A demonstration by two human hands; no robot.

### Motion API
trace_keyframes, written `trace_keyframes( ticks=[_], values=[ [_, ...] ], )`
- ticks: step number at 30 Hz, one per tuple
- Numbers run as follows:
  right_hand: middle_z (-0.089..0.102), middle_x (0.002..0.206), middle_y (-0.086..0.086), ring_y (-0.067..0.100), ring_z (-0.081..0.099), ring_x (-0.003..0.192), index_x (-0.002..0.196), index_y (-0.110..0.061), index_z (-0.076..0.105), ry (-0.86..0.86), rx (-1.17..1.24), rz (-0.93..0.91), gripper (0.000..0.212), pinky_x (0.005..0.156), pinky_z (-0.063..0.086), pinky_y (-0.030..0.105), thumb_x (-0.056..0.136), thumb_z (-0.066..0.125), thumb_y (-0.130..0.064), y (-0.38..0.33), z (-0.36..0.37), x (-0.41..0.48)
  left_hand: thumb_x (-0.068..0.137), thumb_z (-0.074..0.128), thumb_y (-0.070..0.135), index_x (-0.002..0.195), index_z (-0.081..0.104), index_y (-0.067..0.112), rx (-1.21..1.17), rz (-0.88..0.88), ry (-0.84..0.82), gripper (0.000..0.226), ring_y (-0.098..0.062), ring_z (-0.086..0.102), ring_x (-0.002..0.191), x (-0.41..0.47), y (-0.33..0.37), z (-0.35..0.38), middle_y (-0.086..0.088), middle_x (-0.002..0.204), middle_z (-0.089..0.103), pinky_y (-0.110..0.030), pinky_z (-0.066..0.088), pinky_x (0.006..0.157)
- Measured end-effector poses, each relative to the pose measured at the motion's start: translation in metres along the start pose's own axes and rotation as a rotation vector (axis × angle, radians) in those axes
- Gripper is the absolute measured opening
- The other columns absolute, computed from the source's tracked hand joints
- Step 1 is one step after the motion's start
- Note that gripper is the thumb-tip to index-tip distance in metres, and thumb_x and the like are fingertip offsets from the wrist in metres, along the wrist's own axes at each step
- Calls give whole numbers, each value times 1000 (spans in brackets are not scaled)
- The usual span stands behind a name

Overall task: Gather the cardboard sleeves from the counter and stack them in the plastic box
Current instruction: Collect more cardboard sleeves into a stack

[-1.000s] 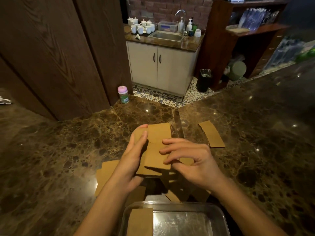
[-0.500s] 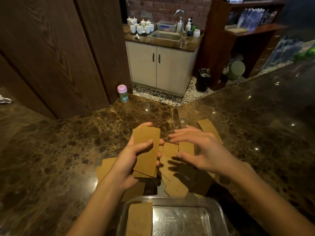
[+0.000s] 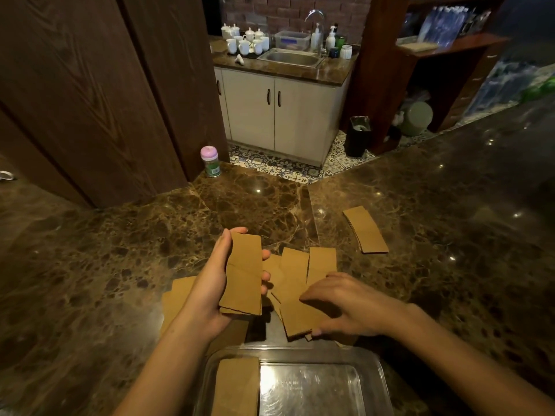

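Observation:
My left hand (image 3: 210, 291) holds a small stack of flat brown cardboard sleeves (image 3: 244, 274) upright above the counter. To its right my right hand (image 3: 345, 304) pinches the near end of a loose sleeve (image 3: 295, 313) that lies among several overlapping sleeves on the marble. Another sleeve pile (image 3: 365, 229) rests apart at the right, and more sleeves (image 3: 175, 298) lie under my left wrist. The clear plastic box (image 3: 372, 373) sits at the near edge, with a sleeve (image 3: 237, 388) lying flat in its left side.
The dark marble counter (image 3: 105, 265) wraps around in an L. A small pink-lidded jar (image 3: 210, 161) stands at its far edge by a wooden panel. Beyond are a sink cabinet with white cups, a black bin and wooden shelves.
My right hand dropped from hovering over the loose sleeves and closed on one near the box. My left hand kept its stack, now squared up and held slightly lower.

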State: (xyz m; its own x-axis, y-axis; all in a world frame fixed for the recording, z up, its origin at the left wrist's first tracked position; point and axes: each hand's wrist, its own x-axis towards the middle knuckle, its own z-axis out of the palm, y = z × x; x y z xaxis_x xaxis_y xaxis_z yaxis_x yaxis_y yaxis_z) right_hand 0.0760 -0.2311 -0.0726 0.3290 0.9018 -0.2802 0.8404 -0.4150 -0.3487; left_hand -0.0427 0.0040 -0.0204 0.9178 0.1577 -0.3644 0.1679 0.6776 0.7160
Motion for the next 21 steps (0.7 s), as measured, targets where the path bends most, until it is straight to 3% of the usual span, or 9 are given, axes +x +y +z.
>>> trace_keyframes(
  ticks=[4, 7, 9, 12, 15, 18, 21],
  values=[
    [59, 138, -13, 4, 52, 126, 146, -32, 53, 33, 53, 103, 51, 109, 39, 23, 103, 49, -59, 4, 2, -8, 98, 53, 46, 136, 54, 29, 8, 18, 47, 42, -32, 64, 72, -1, -1, -6, -22, 106, 68, -39, 55, 60],
    [70, 104, -12, 2, 65, 92, 116, -31, 65, 240, 184, 234, 27, 82, 55, 24, 110, 41, -41, 4, 6, -10, 100, 53, 42, 135, 54, 30, 4, 20, 78, 37, -33, 64, 73, 0, -4, -7, -21, 105, 69, -39, 55, 61],
    [69, 90, -8, 5, 66, 80, 101, -25, 67, 434, 235, 359, 32, 74, 58, 33, 110, 40, -38, 10, 6, -11, 101, 53, 39, 133, 55, 31, 35, 31, 88, 32, -33, 65, 73, 1, -5, -4, -21, 105, 70, -40, 55, 62],
    [69, 79, 4, 18, 65, 74, 87, -15, 70, 670, 579, 470, 44, 73, 53, 46, 106, 43, -43, 9, -6, -13, 101, 56, 31, 129, 57, 31, 100, 46, 91, 28, -34, 67, 75, 0, -7, 2, -23, 108, 71, -41, 56, 63],
    [76, 94, 12, 30, 72, 92, 99, -10, 76, 685, 964, 475, 36, 77, 55, 41, 107, 51, -35, -8, -26, -16, 96, 64, 19, 126, 62, 32, 135, 57, 69, 33, -36, 67, 79, -2, -9, 9, -25, 113, 71, -43, 57, 67],
    [81, 106, 2, 16, 77, 100, 123, -19, 70, 615, 1261, 384, 21, 81, 60, 26, 104, 59, -18, -33, -44, -19, 89, 71, 13, 126, 62, 31, 172, 81, 29, 42, -35, 68, 82, -5, -13, 20, -24, 117, 71, -43, 58, 68],
    [82, 102, 7, 19, 79, 98, 125, -21, 67, 691, 1325, 369, 27, 85, 63, 35, 98, 70, -13, -56, -49, -10, 89, 72, 15, 128, 62, 33, 238, 123, 19, 44, -32, 73, 89, -5, -17, 31, -16, 115, 74, -40, 60, 66]
  ],
)
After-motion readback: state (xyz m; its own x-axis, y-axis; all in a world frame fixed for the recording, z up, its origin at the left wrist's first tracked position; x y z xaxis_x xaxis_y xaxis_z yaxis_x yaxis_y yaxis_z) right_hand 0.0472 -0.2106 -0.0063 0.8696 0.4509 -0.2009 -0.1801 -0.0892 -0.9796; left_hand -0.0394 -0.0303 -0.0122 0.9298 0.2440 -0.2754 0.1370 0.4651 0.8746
